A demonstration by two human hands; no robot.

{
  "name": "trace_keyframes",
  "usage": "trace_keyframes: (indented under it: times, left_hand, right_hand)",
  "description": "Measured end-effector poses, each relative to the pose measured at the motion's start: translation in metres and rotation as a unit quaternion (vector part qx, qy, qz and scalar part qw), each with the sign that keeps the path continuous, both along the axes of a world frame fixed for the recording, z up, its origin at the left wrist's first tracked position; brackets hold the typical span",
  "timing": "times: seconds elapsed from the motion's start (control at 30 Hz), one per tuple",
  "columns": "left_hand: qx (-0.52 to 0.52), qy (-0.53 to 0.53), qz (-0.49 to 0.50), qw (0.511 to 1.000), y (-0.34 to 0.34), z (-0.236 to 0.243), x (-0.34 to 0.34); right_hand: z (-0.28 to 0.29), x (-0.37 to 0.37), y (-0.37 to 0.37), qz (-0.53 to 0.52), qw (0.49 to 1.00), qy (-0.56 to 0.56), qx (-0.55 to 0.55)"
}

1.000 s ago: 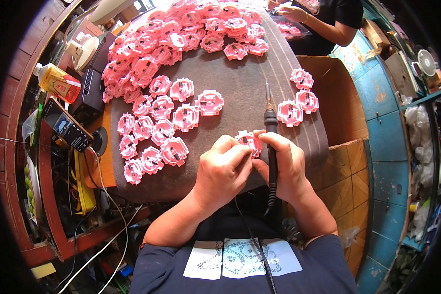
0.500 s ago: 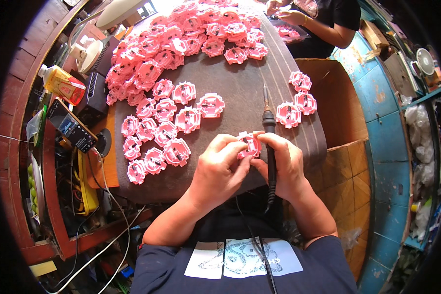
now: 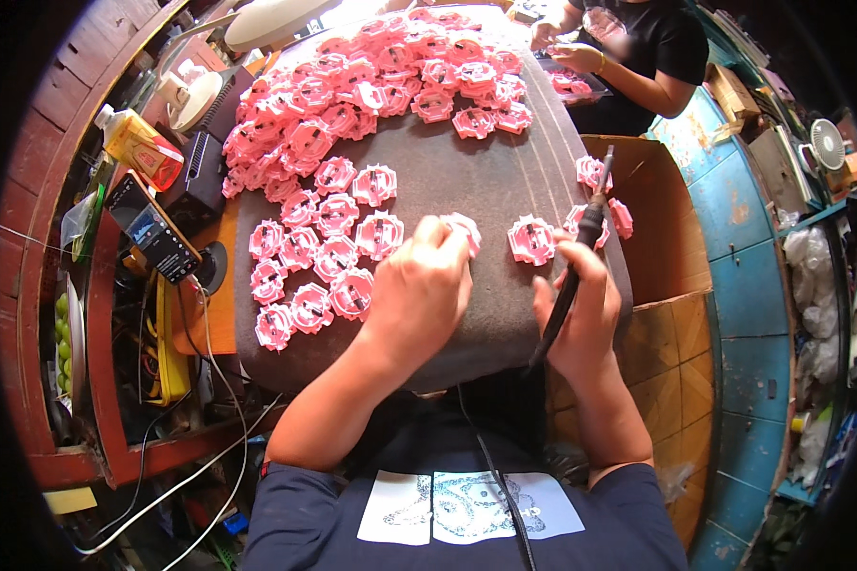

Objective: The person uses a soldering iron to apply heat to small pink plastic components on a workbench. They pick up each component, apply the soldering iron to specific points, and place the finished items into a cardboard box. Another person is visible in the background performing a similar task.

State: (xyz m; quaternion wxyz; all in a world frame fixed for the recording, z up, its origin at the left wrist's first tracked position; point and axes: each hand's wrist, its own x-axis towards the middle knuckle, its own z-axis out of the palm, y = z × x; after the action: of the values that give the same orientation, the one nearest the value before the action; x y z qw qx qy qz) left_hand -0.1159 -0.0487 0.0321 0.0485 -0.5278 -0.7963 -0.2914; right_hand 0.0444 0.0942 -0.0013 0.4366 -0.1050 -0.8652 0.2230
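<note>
Pinched in the closed fingers of my left hand [image 3: 417, 295] is a pink plastic part [image 3: 463, 232], held just over the dark table and partly covered by the fingers. My right hand [image 3: 581, 309] grips a soldering iron [image 3: 574, 269] by its black handle, its tip pointing away and upward. Just beyond the right fingertips, another pink part [image 3: 531, 240] lies on the table. A few more pink parts [image 3: 621, 218] rest behind the iron, which partly hides them. Left of my left hand, several pink parts [image 3: 336, 258] with dark inserts lie in loose rows.
A large heap of pink parts [image 3: 343, 105] covers the table's far side. At left stand a phone [image 3: 152, 226], a bottle [image 3: 141, 149] and a black box [image 3: 196, 176]. A cardboard box [image 3: 662, 205] adjoins the right edge. Another person's hands [image 3: 577, 57] work at the far right.
My hands have parted. The pink part they held now lies near the right-hand group. My left hand has taken another from the left group, and the right hand moved right with the soldering iron.
</note>
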Motion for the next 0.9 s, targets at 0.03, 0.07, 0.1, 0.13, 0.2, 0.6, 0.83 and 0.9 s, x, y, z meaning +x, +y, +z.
trace_keyframes:
  times: [0.03, 0.07, 0.1, 0.13, 0.2, 0.6, 0.83, 0.9]
  left_hand:
    - [0.031, -0.027, -0.033, 0.999, -0.006, -0.002, 0.007]
    - [0.041, -0.030, -0.057, 0.997, -0.013, -0.004, 0.014]
    - [0.036, -0.027, -0.068, 0.997, -0.018, -0.003, 0.019]
    - [0.031, -0.024, -0.079, 0.996, -0.023, -0.002, 0.025]
    - [0.036, -0.031, -0.091, 0.995, -0.029, -0.006, 0.031]
    - [0.101, -0.087, -0.114, 0.984, -0.035, -0.018, 0.026]
    - [0.144, -0.147, -0.111, 0.972, -0.034, -0.024, 0.027]
    - [0.134, -0.151, -0.105, 0.974, -0.032, -0.027, 0.027]
  right_hand:
    - [-0.007, 0.002, -0.004, 0.044, 0.999, 0.022, -0.017]
    - [-0.008, 0.002, -0.012, 0.073, 0.996, 0.029, -0.030]
    - [-0.009, -0.001, -0.019, 0.097, 0.993, 0.034, -0.049]
    - [-0.010, -0.002, -0.026, 0.121, 0.990, 0.040, -0.067]
    - [-0.009, -0.004, -0.032, 0.120, 0.992, 0.018, -0.037]
    - [-0.010, -0.012, -0.039, 0.153, 0.981, 0.042, -0.115]
    - [-0.011, -0.012, -0.043, 0.150, 0.972, 0.056, -0.172]
    - [-0.013, -0.011, -0.044, 0.150, 0.969, 0.059, -0.185]
